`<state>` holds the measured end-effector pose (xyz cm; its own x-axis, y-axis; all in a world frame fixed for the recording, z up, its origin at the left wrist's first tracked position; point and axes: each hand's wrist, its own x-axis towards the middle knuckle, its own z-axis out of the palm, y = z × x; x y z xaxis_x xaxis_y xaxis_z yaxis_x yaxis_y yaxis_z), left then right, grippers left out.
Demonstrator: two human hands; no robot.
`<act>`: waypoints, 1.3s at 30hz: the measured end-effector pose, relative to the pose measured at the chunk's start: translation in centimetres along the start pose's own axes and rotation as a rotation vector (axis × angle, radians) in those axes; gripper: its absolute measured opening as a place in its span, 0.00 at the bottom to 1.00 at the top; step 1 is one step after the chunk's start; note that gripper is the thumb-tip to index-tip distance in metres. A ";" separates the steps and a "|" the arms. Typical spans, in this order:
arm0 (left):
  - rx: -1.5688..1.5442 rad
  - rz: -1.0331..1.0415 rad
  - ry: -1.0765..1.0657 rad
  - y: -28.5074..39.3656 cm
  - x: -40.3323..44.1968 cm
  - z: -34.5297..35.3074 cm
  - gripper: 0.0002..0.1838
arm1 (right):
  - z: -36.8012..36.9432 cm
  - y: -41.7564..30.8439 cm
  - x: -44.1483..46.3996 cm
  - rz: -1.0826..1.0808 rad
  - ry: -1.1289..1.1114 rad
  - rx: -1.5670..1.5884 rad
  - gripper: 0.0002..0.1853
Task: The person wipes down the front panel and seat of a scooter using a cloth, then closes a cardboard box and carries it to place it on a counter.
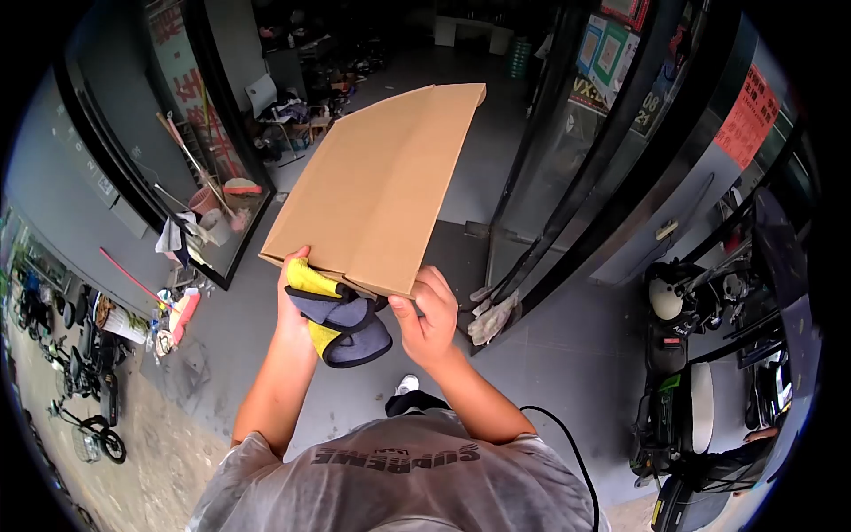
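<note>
A flat brown cardboard box is held out in front of me, tilted, its near edge toward my body. My left hand is closed at the box's near left corner. That same hand also has yellow and grey-blue cloth work gloves with black edging, bunched beneath the box edge; most of its fingers are hidden behind them. At the near right corner, my right hand pinches the box between thumb and fingers.
An open glass door stands to the right, with a pale cloth at its handle. A mop and buckets are on the left. A scooter is parked at right; several bikes stand far left.
</note>
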<state>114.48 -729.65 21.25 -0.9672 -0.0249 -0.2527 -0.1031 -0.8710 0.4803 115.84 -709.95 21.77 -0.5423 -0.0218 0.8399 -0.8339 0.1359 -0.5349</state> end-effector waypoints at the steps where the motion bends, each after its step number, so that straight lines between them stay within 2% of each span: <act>1: 0.017 0.053 0.019 0.5 2.1 0.6 0.23 | 0.7 2.0 1.7 -0.008 0.006 -0.008 0.07; 3: 0.075 0.058 0.040 1.5 5.6 1.2 0.23 | 1.4 5.5 4.1 -0.091 -0.015 -0.032 0.11; 6: 0.099 0.012 -0.144 4.3 12.8 -0.1 0.26 | 2.1 9.5 8.3 -0.169 -0.106 -0.147 0.13; 7: 0.121 -0.192 -0.351 5.3 19.8 2.5 0.26 | 1.3 12.1 10.7 -0.100 -0.095 -0.266 0.17; 9: 0.184 -0.206 -0.296 7.6 24.9 0.2 0.29 | 3.2 14.0 11.9 -0.017 -0.099 -0.106 0.25; 10: 0.210 -0.216 -0.274 8.8 24.3 -1.1 0.29 | 3.0 13.8 11.6 -0.002 -0.109 0.106 0.24; 12: 0.290 -0.349 -0.343 10.7 28.6 -1.6 0.30 | 1.9 16.5 12.4 0.200 0.085 0.116 0.21; 14: 0.336 -0.469 -0.403 12.5 32.7 -1.9 0.30 | -1.5 20.6 14.7 0.281 0.357 0.007 0.18; 16: 0.376 -0.583 -0.460 14.7 37.0 -2.0 0.30 | -5.5 24.1 16.7 0.322 0.499 0.042 0.17; 18: 0.403 -0.709 -0.524 16.6 41.8 -2.2 0.31 | -8.4 25.6 19.1 0.337 0.564 0.149 0.22; 21: 0.405 -0.898 -0.611 18.4 47.7 -1.3 0.31 | -9.8 26.4 22.1 0.484 0.366 0.331 0.34; 22: 0.401 -0.959 -0.636 18.7 49.4 -0.8 0.31 | -9.0 26.6 23.0 0.476 0.378 0.309 0.34; 24: 0.389 -1.087 -0.679 18.9 52.6 -0.1 0.32 | -6.6 27.1 23.7 0.618 0.238 0.409 0.36; 26: 0.384 -1.209 -0.717 18.8 56.0 0.8 0.32 | -4.1 28.4 22.6 0.604 0.128 0.496 0.37; 30: 0.304 -1.370 -0.722 18.5 61.9 1.2 0.32 | 1.6 27.7 21.8 0.496 0.269 0.368 0.35; 31: 0.282 -1.371 -0.704 17.9 63.8 0.9 0.33 | 2.0 28.7 21.3 0.485 0.259 0.218 0.35; 32: 0.260 -1.371 -0.685 17.3 65.7 0.6 0.34 | 1.8 30.2 21.1 0.470 0.241 0.062 0.35; 34: 0.203 -1.374 -0.648 15.0 69.7 -0.1 0.35 | 2.2 32.7 21.8 0.470 0.302 0.100 0.36; 35: 0.157 -1.510 -0.561 14.4 71.4 0.3 0.34 | 1.6 34.5 22.4 0.447 0.272 -0.008 0.36; 38: 0.059 -1.665 -0.385 13.3 74.2 2.7 0.33 | -0.6 41.0 24.2 0.423 0.159 -0.033 0.35; 39: 0.144 -1.567 -0.419 13.3 74.8 4.1 0.33 | -1.3 43.6 25.2 0.417 0.165 -0.007 0.35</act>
<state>39.81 -741.12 12.19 0.1105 0.9408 -0.3204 -0.9884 0.1378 0.0638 65.95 -703.29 19.71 -0.8080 0.1949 0.5561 -0.5463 0.1058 -0.8309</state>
